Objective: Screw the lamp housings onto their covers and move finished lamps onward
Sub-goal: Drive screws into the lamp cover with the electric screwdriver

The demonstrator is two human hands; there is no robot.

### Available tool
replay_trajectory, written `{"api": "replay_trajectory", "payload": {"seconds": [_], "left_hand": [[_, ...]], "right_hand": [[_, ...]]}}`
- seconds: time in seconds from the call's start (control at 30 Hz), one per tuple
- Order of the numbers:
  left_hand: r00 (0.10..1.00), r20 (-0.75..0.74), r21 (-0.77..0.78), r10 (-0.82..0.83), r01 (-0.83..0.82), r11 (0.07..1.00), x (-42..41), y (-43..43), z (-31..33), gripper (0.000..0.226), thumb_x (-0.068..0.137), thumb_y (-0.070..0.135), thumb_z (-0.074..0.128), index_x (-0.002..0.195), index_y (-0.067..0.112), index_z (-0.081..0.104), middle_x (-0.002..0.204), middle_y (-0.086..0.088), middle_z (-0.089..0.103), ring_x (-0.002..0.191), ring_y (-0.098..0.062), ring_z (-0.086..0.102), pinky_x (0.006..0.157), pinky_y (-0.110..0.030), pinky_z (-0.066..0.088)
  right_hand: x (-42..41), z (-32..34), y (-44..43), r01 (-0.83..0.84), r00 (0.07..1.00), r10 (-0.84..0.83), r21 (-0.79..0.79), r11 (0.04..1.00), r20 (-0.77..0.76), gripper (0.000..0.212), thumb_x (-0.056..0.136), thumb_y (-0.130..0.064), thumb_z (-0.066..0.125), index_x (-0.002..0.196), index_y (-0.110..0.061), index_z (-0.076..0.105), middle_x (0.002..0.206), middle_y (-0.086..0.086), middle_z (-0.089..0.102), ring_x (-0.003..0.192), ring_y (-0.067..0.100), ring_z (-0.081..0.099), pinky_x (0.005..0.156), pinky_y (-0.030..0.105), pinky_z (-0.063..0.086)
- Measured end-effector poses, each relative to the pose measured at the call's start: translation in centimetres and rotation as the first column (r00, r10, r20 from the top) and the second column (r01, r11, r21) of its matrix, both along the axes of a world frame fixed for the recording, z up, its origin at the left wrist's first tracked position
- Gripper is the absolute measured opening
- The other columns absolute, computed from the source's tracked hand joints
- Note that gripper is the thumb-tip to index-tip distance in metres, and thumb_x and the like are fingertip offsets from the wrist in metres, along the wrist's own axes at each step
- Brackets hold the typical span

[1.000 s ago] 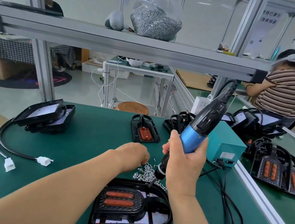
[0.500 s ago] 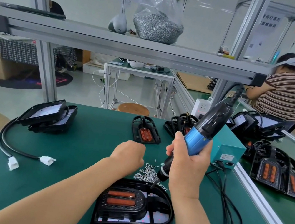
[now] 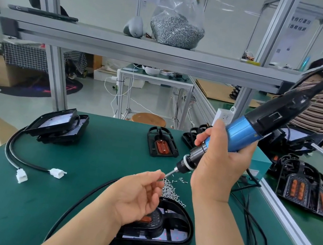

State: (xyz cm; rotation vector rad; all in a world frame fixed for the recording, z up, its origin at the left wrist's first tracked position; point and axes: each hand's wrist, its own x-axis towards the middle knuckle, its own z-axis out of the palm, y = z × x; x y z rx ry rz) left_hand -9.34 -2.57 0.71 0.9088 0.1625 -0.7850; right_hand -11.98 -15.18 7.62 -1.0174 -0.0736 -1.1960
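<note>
Green table [image 3: 94, 175]; shelf [image 3: 126, 46] across the far side carries one bag of screws [image 3: 177, 28]. One lamp stack [image 3: 59, 126] far left, one single housing [image 3: 162, 146] far centre.

Electric screwdriver [image 3: 244, 132] – one; long axis slants from high far right down to near left, bit [image 3: 170, 173] pointing down-left. Right hand [image 3: 218, 174] wraps its barrel.

Lamp housing [image 3: 176, 231] lies flat at near edge, long axis left–right, partly hidden by left hand [image 3: 139, 195], which pinches the bit tip. Whether a screw sits there, cannot tell.

One loose screw heap [image 3: 170, 190] just beyond.

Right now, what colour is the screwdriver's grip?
The screwdriver has a blue grip, black above; head view shows it.
</note>
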Motion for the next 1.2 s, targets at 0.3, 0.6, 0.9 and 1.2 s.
{"api": "replay_trajectory", "payload": {"seconds": [0.3, 0.6, 0.9, 1.2], "left_hand": [[0.993, -0.096, -0.097, -0.062, 0.053, 0.994, -1.0, -0.5, -0.1, 0.014, 0.071, 0.018, 0.071, 0.065, 0.006, 0.074, 0.066, -0.004, 0.059, 0.044, -0.01, 0.05, 0.037, -0.017, 0.043], [0.994, -0.097, -0.142, -0.052, 0.038, 0.989, -1.2, -0.6, -0.5, 0.015, 0.073, 0.018, 0.071, 0.066, 0.005, 0.074, 0.067, -0.004, 0.058, 0.044, -0.01, 0.05, 0.036, -0.018, 0.043], [0.542, 0.75, 0.657, -0.38, -0.544, 0.522, -0.7, 0.3, -1.5, 0.039, 0.096, 0.044, 0.044, 0.071, 0.015, 0.053, 0.069, 0.0, 0.058, 0.062, -0.014, 0.047, 0.062, -0.034, 0.047], [0.255, 0.347, 0.724, -0.903, -0.685, 0.085, -1.5, 0.0, -4.7, 0.046, 0.101, 0.055, 0.024, 0.138, 0.035, 0.042, 0.124, 0.01, 0.056, 0.122, -0.017, 0.047, 0.11, -0.043, 0.022]], "right_hand": [[0.0, 0.1, 0.3, 0.006, 1.0, -0.005, -0.025, 1.0, 0.007, 0.038, 0.086, -0.025, 0.067, 0.118, -0.016, 0.05, 0.067, -0.004, 0.058, 0.053, 0.013, 0.059, 0.056, 0.022, 0.051], [-0.1, -0.1, 0.5, -0.002, 1.0, 0.002, -0.043, 0.999, -0.015, 0.029, 0.085, -0.023, 0.067, 0.109, -0.02, 0.052, 0.07, -0.001, 0.058, 0.053, 0.013, 0.058, 0.056, 0.023, 0.051], [-1.2, -0.4, 0.0, -0.061, 0.993, 0.04, -0.193, 0.979, -0.113, 0.023, 0.084, -0.024, 0.069, 0.098, -0.022, 0.05, 0.074, 0.014, 0.055, 0.053, 0.012, 0.059, 0.055, 0.019, 0.05], [-3.6, -2.6, -0.4, -0.202, 0.938, 0.081, -0.343, 0.917, -0.336, 0.025, 0.081, -0.032, 0.07, 0.094, -0.02, 0.053, 0.071, 0.019, 0.058, 0.055, 0.013, 0.059, 0.057, 0.017, 0.05]]}}
